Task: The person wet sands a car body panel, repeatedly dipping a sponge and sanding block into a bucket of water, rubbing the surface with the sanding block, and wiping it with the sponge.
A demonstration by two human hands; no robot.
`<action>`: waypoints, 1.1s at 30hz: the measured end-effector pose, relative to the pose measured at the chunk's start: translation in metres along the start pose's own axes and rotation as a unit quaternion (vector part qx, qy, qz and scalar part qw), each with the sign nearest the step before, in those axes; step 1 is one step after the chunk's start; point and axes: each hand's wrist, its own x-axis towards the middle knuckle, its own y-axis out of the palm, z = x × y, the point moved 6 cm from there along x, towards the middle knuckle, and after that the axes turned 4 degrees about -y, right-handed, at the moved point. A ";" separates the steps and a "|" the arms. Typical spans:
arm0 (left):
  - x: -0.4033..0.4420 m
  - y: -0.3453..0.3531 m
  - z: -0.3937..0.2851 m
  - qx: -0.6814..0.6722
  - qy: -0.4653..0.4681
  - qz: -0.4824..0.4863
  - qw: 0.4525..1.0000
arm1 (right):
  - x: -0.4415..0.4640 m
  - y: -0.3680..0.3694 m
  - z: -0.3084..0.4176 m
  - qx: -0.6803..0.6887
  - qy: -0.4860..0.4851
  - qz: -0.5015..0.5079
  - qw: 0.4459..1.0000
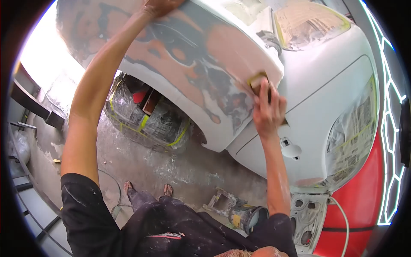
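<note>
My right hand (pixel 269 107) is closed around a sanding block (pixel 257 80), pressed against the rear part of a car fender (pixel 222 51). The block's yellowish edge shows past my fingertips, and another corner sticks out below the palm. Bare grey, pinkish filler and white patches mottle the fender's surface. At the top edge of the view, my left hand (pixel 162 6) lies flat on the upper side of the fender, its fingers partly cut off by the frame.
A wheel (pixel 147 115) wrapped in plastic and newspaper sits under the fender arch. The white car door (pixel 317 111) adjoins on the right, its window papered over. A bucket (pixel 248 217) stands on the floor near a small stool-like frame (pixel 221 201). A hose (pixel 112 177) lies left.
</note>
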 end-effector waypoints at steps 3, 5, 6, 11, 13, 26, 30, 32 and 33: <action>-0.001 0.003 -0.010 -0.013 0.030 0.019 0.999 | 0.012 0.008 0.003 -0.018 -0.031 -0.005 0.999; -0.007 0.001 0.001 0.038 0.054 -0.086 0.994 | 0.084 0.028 0.030 -0.018 -0.059 -0.045 0.997; -0.002 0.000 0.000 0.020 0.053 -0.059 0.997 | 0.127 0.034 0.048 -0.025 -0.065 -0.042 0.997; 0.005 -0.001 0.001 -0.026 0.012 0.002 1.000 | 0.199 0.062 0.080 0.022 -0.070 -0.100 0.992; -0.005 -0.002 -0.008 -0.001 -0.049 0.005 0.999 | 0.155 0.041 0.067 0.075 -0.050 -0.052 0.995; -0.001 0.002 -0.003 -0.018 -0.022 0.006 1.000 | 0.193 0.052 0.076 -0.024 -0.050 -0.082 0.995; -0.003 -0.001 0.003 0.038 -0.122 -0.016 0.992 | 0.170 0.049 0.066 0.080 -0.016 -0.102 0.991; -0.007 -0.002 -0.005 0.032 -0.096 -0.008 0.995 | 0.091 0.031 0.036 0.048 -0.012 -0.069 0.996; -0.009 -0.006 -0.015 0.011 -0.085 0.019 0.996 | 0.048 0.019 0.019 0.028 -0.005 -0.048 0.998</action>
